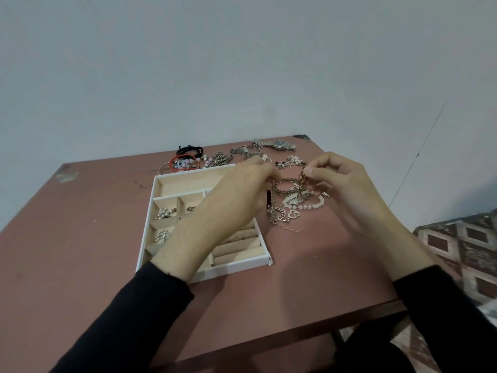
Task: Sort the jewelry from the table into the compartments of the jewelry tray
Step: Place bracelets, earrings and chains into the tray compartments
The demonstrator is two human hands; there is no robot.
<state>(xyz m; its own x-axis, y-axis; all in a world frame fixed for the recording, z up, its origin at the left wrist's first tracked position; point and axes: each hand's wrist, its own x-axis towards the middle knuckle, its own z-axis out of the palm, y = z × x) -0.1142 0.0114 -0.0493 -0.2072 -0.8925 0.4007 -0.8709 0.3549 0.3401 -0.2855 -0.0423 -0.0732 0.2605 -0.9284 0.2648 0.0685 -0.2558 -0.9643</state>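
Observation:
A white jewelry tray [157, 208] with beige compartments lies on the reddish table [80, 238]; pearl pieces [163, 212] and a silver piece [161, 236] sit in its left compartments. My left hand [236, 195] hovers over the tray's right side, fingertips pinched at a gold chain bracelet [301, 179]. My right hand [341, 184] pinches the same chain's other end, holding it above a heap of bangles, chains and beads [290, 208] right of the tray. The tray's right compartments are partly hidden by my left arm.
More jewelry lies along the table's far edge: a silver watch [279, 144], metal bands [239, 151], black cords [189, 150], a red bracelet with beads [183, 164]. A patterned cloth [462, 249] is off the table's right side. A pale wall stands behind.

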